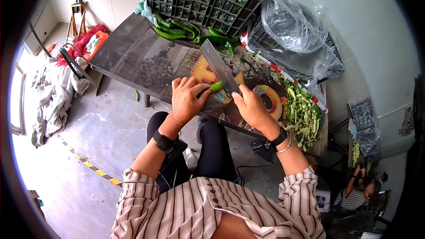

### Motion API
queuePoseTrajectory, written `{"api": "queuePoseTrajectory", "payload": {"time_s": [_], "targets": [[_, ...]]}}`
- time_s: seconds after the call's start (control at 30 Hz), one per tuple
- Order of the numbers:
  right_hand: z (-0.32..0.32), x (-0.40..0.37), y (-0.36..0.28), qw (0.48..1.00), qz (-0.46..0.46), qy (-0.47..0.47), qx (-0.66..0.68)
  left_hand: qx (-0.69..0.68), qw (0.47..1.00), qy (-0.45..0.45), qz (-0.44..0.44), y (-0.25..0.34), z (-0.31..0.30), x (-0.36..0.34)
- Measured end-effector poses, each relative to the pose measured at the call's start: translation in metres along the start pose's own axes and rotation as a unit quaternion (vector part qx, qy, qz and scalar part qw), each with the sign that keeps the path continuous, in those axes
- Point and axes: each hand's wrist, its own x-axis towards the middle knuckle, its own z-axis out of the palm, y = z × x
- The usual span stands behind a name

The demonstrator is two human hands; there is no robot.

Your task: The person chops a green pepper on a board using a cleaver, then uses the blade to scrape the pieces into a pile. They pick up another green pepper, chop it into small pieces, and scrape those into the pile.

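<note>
My left hand (187,96) is closed on a green chili pepper (215,87) and presses it to the table (128,57). In my right hand (252,107) is a cleaver (218,65), its broad blade standing just right of the pepper's exposed end. The right fingers wrap its handle, which they mostly hide. Beyond the blade lie several whole green peppers (175,31). To the right of my right hand, a heap of chopped pepper pieces (303,117) covers the table's right end.
A black plastic crate (201,0) stands tilted behind the peppers. Clear plastic bags (292,24) sit at the back right. On the floor at left are a white cloth heap (59,97) and an orange basket (96,45). Another person (356,190) sits at far right.
</note>
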Motion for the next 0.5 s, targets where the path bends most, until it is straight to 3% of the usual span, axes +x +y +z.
{"api": "queuePoseTrajectory", "payload": {"time_s": [0.27,0.47,0.5], "targets": [[-0.013,0.015,-0.01,0.994,0.026,-0.07,-0.084,-0.003,1.0,-0.006,-0.006,0.001,0.0,0.0],[-0.012,0.035,-0.005,0.99,-0.035,-0.083,-0.106,-0.006,1.0,-0.015,-0.008,0.002,-0.001,0.002],[-0.011,0.043,-0.005,0.99,0.0,-0.104,-0.092,-0.005,1.0,-0.016,-0.014,0.002,0.0,0.002]]}}
